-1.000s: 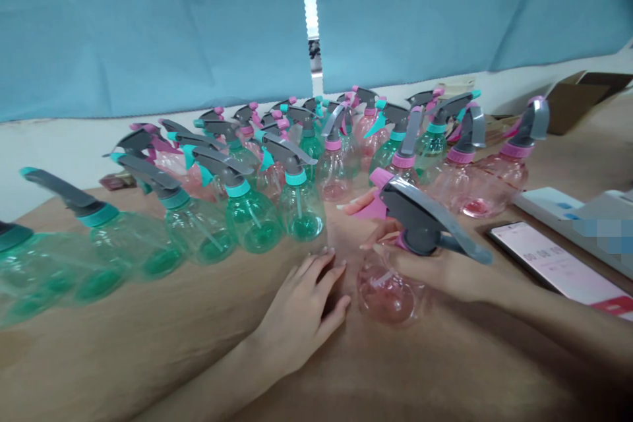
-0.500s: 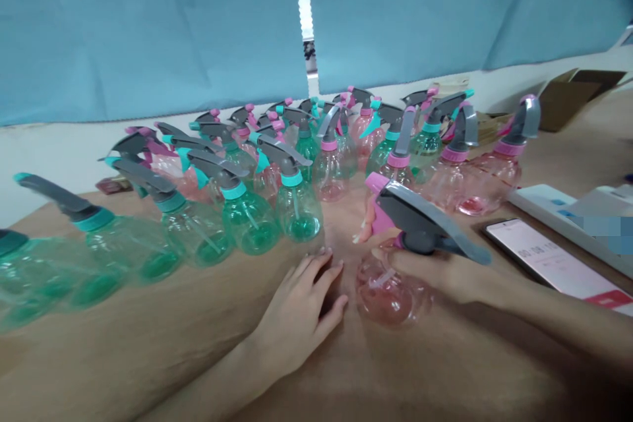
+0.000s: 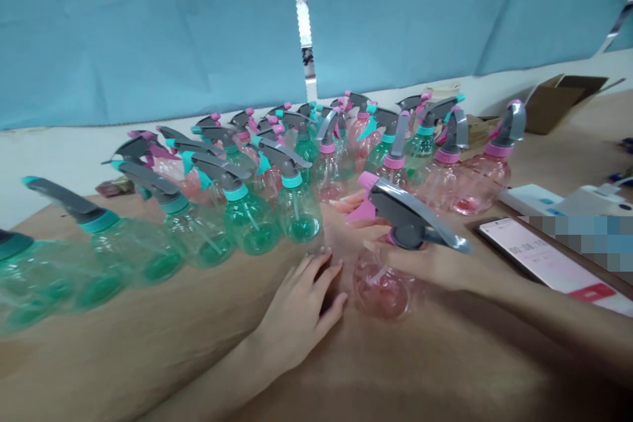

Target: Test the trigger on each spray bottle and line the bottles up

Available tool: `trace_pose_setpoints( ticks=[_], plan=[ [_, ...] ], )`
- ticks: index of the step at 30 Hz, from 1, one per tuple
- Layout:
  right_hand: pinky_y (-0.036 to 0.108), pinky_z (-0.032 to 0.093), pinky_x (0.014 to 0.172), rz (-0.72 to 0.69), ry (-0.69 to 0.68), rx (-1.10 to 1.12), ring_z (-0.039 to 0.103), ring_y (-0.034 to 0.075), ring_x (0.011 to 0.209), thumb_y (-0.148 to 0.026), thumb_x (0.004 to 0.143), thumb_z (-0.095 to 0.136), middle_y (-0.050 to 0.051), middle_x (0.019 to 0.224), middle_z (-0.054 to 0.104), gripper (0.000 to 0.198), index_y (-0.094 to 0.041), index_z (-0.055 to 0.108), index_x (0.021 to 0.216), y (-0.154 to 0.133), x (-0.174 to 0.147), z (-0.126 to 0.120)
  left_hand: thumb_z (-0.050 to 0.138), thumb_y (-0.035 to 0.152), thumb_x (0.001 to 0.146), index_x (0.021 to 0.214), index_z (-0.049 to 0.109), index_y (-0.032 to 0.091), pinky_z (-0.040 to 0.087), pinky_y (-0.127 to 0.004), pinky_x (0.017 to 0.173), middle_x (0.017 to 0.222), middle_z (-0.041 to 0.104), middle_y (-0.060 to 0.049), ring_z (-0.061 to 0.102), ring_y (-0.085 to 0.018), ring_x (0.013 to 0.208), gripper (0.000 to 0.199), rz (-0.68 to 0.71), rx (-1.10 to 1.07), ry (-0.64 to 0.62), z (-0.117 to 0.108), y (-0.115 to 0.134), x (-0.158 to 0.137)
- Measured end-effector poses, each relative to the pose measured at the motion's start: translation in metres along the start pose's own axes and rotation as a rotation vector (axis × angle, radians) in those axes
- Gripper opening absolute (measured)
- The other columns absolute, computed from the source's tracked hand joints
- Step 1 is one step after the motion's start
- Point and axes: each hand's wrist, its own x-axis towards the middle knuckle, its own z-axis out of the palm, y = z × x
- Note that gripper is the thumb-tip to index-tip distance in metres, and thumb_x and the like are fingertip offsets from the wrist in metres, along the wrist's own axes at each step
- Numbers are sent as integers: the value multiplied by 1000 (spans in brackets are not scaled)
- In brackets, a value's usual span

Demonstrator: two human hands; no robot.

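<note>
We have our right hand (image 3: 420, 262) partly closed round the pink bottle (image 3: 380, 297), just under its spray head (image 3: 406, 208), which points left and away from us, while our empty left hand (image 3: 301, 306), fingers loosely spread, lies just to the bottle's left.

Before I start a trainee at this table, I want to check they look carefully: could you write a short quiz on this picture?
1. Which grip holds the nearest pink spray bottle?
2. True or false: the left grip holds no bottle.
3. The phone lies: a) among the green bottles; b) right of that pink bottle; c) under the left arm.

Key: 1. right grip; 2. true; 3. b.
</note>
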Motion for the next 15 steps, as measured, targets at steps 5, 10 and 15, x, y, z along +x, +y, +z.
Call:
trace_pose_setpoints(
  ticks=[5, 10, 15],
  plan=[
    [32, 54, 59, 31, -14, 34, 66, 20, 68, -30, 78, 59, 0, 80, 69, 43, -27, 55, 121, 0, -1, 1, 52, 29, 93, 128, 51, 14, 40, -47, 101, 136, 49, -14, 45, -30, 125, 38, 0, 9, 2, 1, 0, 0],
    [29, 49, 55, 35, 37, -35, 62, 17, 63, -41, 76, 66, -1, 76, 65, 48, -24, 52, 118, -6, -5, -1, 51, 29, 93, 127, 51, 13, 40, -47, 100, 135, 49, -14, 45, -30, 124, 37, 8, 8, 8, 0, 0, 1],
    [31, 45, 57, -30, 1, -196, 57, 18, 63, -51, 72, 68, -2, 63, 59, 31, -22, 56, 72, 4, -13, -10, 49, 29, 94, 126, 51, 15, 42, -47, 98, 132, 52, -14, 48, -29, 121, 35, 7, -7, 16, -1, 1, 0]
  ],
)
